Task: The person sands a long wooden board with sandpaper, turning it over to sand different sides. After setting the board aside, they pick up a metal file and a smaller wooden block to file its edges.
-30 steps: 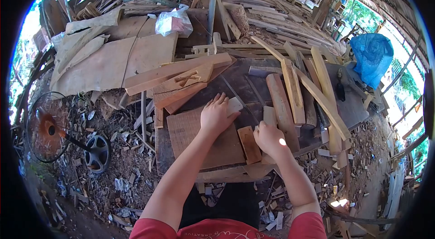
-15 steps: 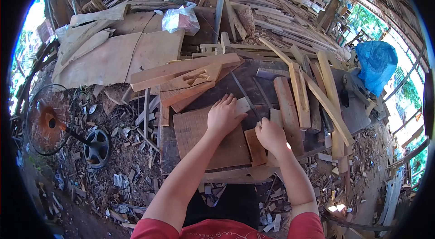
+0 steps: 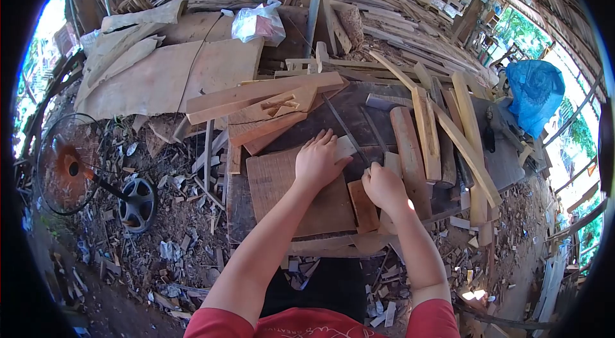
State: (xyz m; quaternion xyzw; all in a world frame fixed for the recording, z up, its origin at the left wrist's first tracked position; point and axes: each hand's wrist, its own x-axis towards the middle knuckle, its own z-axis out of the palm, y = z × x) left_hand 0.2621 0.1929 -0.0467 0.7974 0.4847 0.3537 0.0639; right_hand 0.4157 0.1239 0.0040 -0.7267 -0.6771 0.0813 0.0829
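My left hand [image 3: 318, 157] presses on a small pale wood piece [image 3: 346, 148], its thumb bent against the piece over a flat brown board [image 3: 298, 194]. My right hand [image 3: 382, 185] is closed round the near end of a long thin dark metal tool [image 3: 344, 127], which looks like a file and slants away to the upper left across the pale piece. The tool's handle is hidden in the fist. Just below my right hand lies a small reddish-brown block [image 3: 363, 207]. A second thin dark tool [image 3: 373, 128] rests on the bench to the right.
Stacked boards [image 3: 266, 111] cover the bench's back left. Long wooden bars [image 3: 410, 146] lie at the right, beside a blue plastic bag [image 3: 537, 98]. A fan [image 3: 72, 168] stands at the left. Behind are a white plastic bag [image 3: 258, 23] and a metal pole [image 3: 316, 5].
The view has shifted slightly. Both hands keep almost the same place, with the tool still in my right hand and my left hand still on the pale piece.
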